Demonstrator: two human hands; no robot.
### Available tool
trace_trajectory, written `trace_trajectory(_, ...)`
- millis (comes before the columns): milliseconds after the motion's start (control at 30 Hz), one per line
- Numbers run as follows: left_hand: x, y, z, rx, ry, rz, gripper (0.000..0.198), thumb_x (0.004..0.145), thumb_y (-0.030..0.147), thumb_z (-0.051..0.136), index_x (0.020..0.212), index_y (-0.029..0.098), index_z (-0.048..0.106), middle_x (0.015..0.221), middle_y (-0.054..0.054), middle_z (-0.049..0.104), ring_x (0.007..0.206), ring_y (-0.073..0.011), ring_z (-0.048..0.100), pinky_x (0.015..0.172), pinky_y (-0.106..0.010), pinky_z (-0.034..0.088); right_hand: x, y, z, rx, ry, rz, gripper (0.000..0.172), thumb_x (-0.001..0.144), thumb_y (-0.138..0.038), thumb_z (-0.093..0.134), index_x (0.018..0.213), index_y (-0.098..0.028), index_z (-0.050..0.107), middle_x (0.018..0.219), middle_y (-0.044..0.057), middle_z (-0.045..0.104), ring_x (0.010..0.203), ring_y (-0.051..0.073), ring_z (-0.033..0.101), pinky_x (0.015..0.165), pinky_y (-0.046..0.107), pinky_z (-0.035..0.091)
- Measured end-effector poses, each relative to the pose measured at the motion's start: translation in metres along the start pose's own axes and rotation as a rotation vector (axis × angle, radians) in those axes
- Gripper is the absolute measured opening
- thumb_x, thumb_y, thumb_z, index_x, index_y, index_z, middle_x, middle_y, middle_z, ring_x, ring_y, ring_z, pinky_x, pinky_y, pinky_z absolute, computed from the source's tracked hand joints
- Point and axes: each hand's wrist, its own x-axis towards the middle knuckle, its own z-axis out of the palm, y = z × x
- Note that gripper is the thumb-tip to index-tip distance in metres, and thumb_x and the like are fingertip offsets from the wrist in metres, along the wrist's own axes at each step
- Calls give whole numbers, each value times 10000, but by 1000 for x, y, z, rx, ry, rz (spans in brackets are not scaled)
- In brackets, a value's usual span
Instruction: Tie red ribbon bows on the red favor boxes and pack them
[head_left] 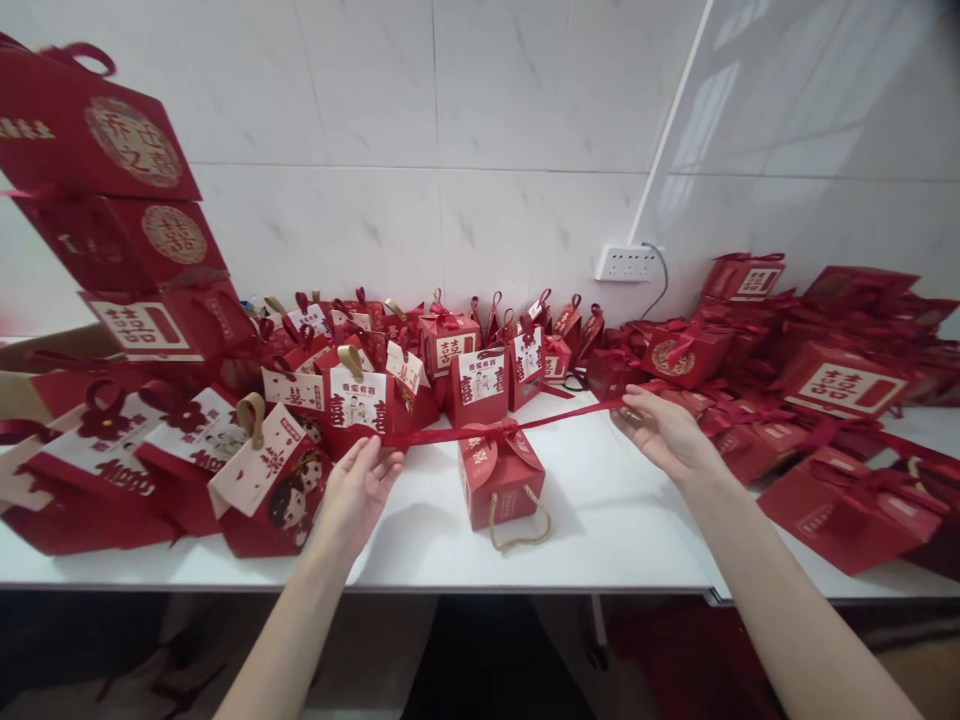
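A small red gift box with gold print stands upright on the white table, its rope handle drooping over the front. Across its top runs a red ribbon, crossed or looped at the middle and pulled out to both sides. My left hand pinches the ribbon's left end, beside a red box with a white label. At the other end, my right hand grips the ribbon between thumb and fingers. Whether the ribbon is knotted at the box top, I cannot tell.
Many red gift boxes crowd the white table. Tall stacked boxes rise at the left. A heap of red boxes fills the right side. Behind is a tiled wall with a socket strip and grey cable.
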Motion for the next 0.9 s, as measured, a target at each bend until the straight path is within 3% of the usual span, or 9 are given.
trace_trajectory(200,-5,-3,-18,135,102,73,113,742,87,632,701,141,542,543,-2,643,514,-106,646,530,-164,531,-8,7,-17,-85,17,15,251,604,-64,721,747,-194,561,602,-35,584,503,91,574,545,236,577)
trace_trajectory(367,-8,-7,-33,509,125,186,169,721,212,631,687,170,471,566,-6,664,380,-128,580,394,-222,489,-9,13,-28,-215,19,3,241,599,-133,734,773,-203,582,606,-26,591,512,103,564,508,236,535)
trace_trajectory(500,-6,-8,-49,775,93,234,162,724,293,583,709,192,457,591,-7,658,391,-146,570,390,-254,485,-2,19,-40,-377,24,-26,217,601,-197,736,760,-207,589,593,-23,587,527,120,560,513,254,505)
trace_trajectory(600,-5,-8,-56,1116,50,217,142,745,335,525,771,201,486,640,-32,661,465,-190,605,479,-316,521,5,24,-47,-542,19,-44,218,567,-206,749,737,-191,613,577,-9,586,552,147,565,538,282,483)
trace_trajectory(633,-6,-8,-55,1232,62,274,165,742,340,518,823,196,504,706,-58,670,537,-218,632,547,-354,537,7,25,-46,-596,13,-58,214,554,-198,751,723,-186,621,590,2,596,588,165,577,576,302,485)
trace_trajectory(700,-8,-7,-46,1395,84,517,280,724,349,528,941,171,532,905,-130,656,788,-285,654,748,-439,524,9,27,-39,-684,-18,-107,188,551,-196,745,704,-182,636,682,37,637,728,212,606,712,354,485)
trace_trajectory(767,-11,-7,-28,1425,-10,743,338,720,369,536,979,153,562,1071,-170,595,1044,-322,568,933,-475,429,9,30,-23,-733,-103,-161,148,598,-242,726,716,-187,655,834,67,670,901,247,599,868,385,438)
trace_trajectory(800,-12,-7,-16,1399,-130,743,325,732,386,529,957,158,582,1101,-161,580,1107,-319,522,984,-467,383,7,32,-12,-746,-170,-177,142,633,-278,711,735,-191,667,902,72,675,963,252,585,919,385,410)
trace_trajectory(900,-11,-9,16,1238,-478,386,334,785,471,478,862,173,609,1008,-96,613,1036,-276,534,932,-404,405,1,41,24,-751,-405,-165,193,705,-373,677,785,-198,689,952,55,687,978,233,584,927,350,407)
